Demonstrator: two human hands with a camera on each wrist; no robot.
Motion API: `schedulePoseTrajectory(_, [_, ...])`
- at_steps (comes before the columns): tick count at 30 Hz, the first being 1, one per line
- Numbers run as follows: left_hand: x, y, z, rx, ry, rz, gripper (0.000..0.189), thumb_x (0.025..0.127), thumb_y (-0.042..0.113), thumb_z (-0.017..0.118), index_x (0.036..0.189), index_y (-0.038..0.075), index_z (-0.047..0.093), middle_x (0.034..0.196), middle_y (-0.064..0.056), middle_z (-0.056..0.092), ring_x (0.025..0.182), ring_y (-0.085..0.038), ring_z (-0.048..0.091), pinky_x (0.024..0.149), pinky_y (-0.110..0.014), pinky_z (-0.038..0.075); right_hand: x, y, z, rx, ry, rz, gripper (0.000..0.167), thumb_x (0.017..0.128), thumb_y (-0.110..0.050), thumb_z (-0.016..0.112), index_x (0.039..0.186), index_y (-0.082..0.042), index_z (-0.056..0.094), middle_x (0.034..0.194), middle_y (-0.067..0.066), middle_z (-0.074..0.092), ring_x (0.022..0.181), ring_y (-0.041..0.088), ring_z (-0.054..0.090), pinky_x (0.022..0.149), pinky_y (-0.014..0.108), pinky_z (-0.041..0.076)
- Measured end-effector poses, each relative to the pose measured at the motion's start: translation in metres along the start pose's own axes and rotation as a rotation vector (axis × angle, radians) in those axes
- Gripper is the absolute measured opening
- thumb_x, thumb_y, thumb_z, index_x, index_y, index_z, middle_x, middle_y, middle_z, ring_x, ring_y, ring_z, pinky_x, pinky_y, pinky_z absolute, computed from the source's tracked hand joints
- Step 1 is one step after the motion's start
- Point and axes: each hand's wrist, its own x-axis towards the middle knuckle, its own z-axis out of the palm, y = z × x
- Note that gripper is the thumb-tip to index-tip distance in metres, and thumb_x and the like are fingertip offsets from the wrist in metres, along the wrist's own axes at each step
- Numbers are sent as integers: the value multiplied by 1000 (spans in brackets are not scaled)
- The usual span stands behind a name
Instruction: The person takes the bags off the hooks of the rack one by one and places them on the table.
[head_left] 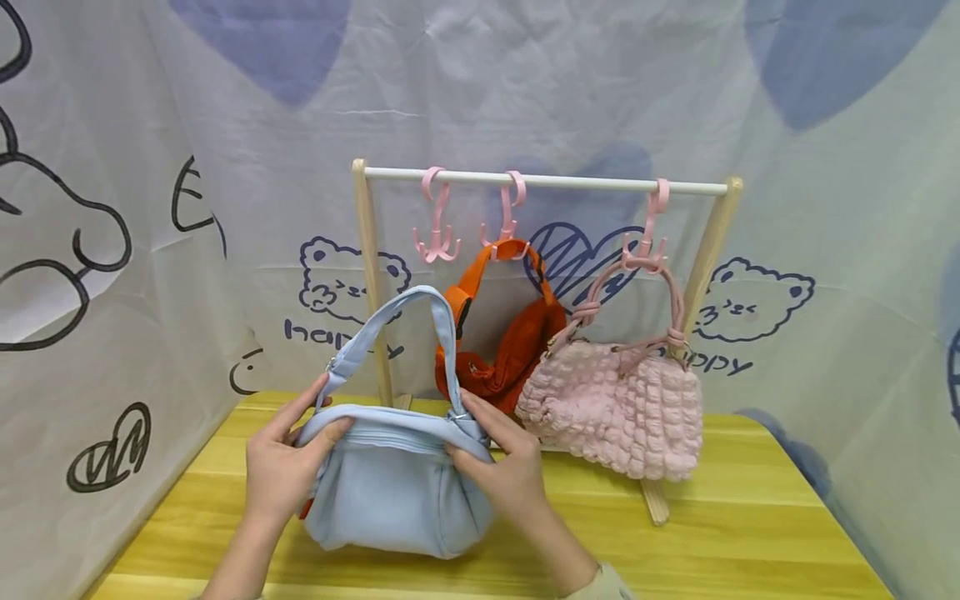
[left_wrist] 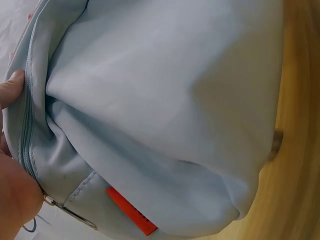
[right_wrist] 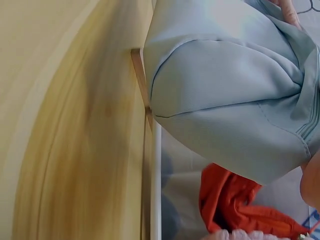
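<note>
A light blue handbag is held up in front of the rack by both hands, its strap standing in a loop above it. My left hand grips the left top corner beside the zipper, thumb in front. At the right top corner, my right hand pinches the bag near the strap's buckle. The left wrist view shows the zipper, its metal pull and a red tag on the bag's side. In the right wrist view the bag's bottom hangs over the table.
A rack with a white rail and wooden posts stands behind. Pink hooks hang from it, one of them bare. An orange bag and a pink puffy handbag hang from others. The rack's wooden foot juts forward on the table.
</note>
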Motion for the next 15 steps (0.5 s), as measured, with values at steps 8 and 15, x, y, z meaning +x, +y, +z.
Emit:
schedulePoseTrajectory(8, [5, -3, -27, 65, -16, -28, 60, 89, 10, 84, 145, 22, 64, 123, 19, 65, 94, 8, 71, 79, -11, 56, 1, -8, 26, 52, -26, 159, 60, 81, 2, 86, 137, -6, 68, 140, 6, 67, 127, 25, 65, 100, 27, 54])
schedulePoseTrajectory(15, [9, -5, -51, 138, -27, -38, 61, 90, 15, 84, 147, 23, 62, 123, 22, 63, 98, 12, 67, 81, -8, 53, 2, -14, 48, 114, -49, 310, 61, 81, -1, 88, 139, -12, 68, 141, 1, 66, 131, 21, 61, 102, 29, 54])
